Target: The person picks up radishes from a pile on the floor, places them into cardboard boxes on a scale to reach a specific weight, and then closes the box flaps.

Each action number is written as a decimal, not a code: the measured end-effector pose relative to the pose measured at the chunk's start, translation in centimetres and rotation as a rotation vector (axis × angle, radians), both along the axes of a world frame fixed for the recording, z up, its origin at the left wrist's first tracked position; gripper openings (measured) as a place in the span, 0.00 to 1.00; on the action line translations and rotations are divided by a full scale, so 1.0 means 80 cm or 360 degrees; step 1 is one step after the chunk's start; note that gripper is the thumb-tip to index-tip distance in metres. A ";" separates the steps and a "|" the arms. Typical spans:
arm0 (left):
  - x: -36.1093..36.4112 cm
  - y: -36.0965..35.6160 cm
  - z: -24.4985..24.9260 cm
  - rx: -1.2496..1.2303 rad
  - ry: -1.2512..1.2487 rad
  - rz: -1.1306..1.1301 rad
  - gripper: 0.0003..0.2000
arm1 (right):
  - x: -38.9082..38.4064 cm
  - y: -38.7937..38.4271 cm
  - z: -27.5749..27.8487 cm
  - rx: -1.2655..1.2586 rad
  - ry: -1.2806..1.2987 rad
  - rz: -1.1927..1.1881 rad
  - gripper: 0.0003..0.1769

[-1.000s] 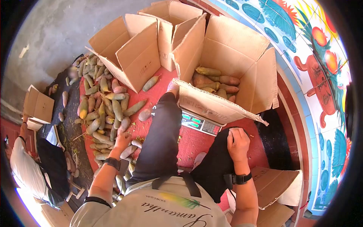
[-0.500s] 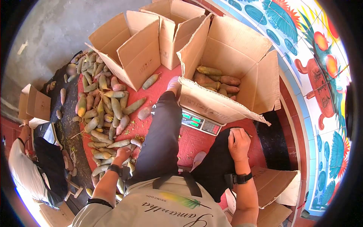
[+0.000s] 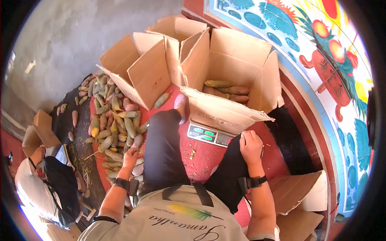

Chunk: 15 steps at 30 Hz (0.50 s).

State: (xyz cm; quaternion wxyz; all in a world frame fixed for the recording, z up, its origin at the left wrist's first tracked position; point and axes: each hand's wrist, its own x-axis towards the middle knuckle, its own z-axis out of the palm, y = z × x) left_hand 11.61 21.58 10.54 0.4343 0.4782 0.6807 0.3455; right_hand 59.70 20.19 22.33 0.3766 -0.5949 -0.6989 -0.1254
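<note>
My left hand (image 3: 130,157) is over the near right side of a pile of long green and pinkish radishes (image 3: 106,143), beside my left leg. Its fingers look drawn together; whether anything is between them I cannot make out. On my right knee rests my right hand (image 3: 251,146), fingers curled in and nothing visible in them. In front of my knees a digital scale (image 3: 208,134) shows lit green displays. An open cardboard box (image 3: 225,109) stands at the scale's far side with several radishes (image 3: 233,90) inside.
Two more open cardboard boxes (image 3: 148,74) (image 3: 177,28) stand left of the scale. One radish (image 3: 161,100) lies alone on the red mat (image 3: 197,160). Flattened cardboard (image 3: 295,193) is at my right. Far left, another person (image 3: 38,186) sits by a box (image 3: 44,128).
The view has shifted, so the boxes and scale appear displaced. My left hand has lifted slightly from among the radishes. My right hand stays on my knee.
</note>
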 end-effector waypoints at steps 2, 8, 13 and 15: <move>0.021 0.003 0.049 -0.0113 -0.0201 0.0157 0.09 | 0.002 -0.001 -0.001 0.0043 0.0023 -0.0051 0.05; 0.033 0.023 0.096 0.0446 0.0438 -0.0089 0.11 | 0.006 -0.006 -0.007 0.0130 -0.0020 -0.0045 0.03; 0.077 0.034 0.135 0.0749 0.0473 -0.0255 0.14 | 0.003 -0.011 -0.007 0.0199 0.0009 -0.0067 0.06; 0.090 0.040 0.134 0.0830 0.0551 -0.0204 0.15 | 0.003 -0.009 -0.006 0.0210 0.0010 -0.0048 0.05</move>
